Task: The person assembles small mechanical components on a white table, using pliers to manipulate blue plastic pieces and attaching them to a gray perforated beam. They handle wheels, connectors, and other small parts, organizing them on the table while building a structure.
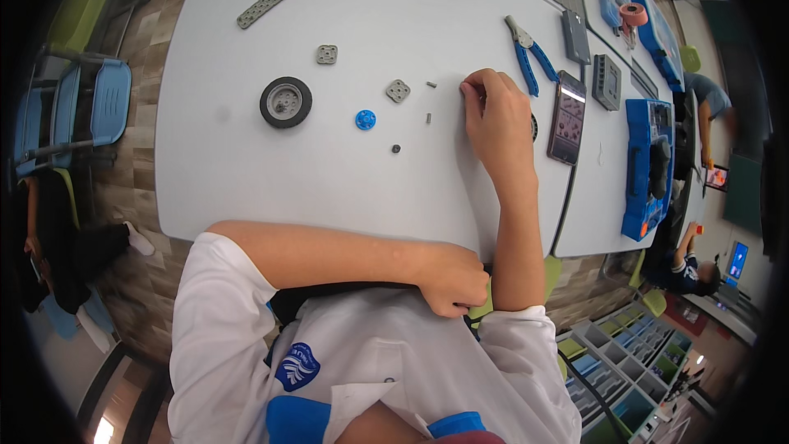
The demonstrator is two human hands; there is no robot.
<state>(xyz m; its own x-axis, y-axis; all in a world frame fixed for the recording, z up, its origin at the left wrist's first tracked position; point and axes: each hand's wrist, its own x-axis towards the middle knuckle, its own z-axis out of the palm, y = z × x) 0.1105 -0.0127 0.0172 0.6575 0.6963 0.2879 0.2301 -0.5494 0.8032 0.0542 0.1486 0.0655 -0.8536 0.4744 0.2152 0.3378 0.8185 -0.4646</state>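
My right hand (498,111) rests low over the white table (222,173), thumb and fingers pinched together; whatever they hold, if anything, is hidden. My left hand (456,284) is curled into a fist at the table's near edge, in front of my shirt, its inside out of sight. Left of the right hand lie two small grey pins, a small dark collar (396,149), a blue round disc (365,120) and two square grey plates, one nearer (398,90). Farther left are a black-tyred wheel (286,102) and a long perforated grey beam (269,2).
Right of my right hand are blue-handled pliers (526,56), a phone (567,117) and a partly hidden dark round part (534,127). Beyond sit a dark flat box (576,36), a grey control unit (606,82) and a blue case (647,171). Blue chairs stand left; other people are around.
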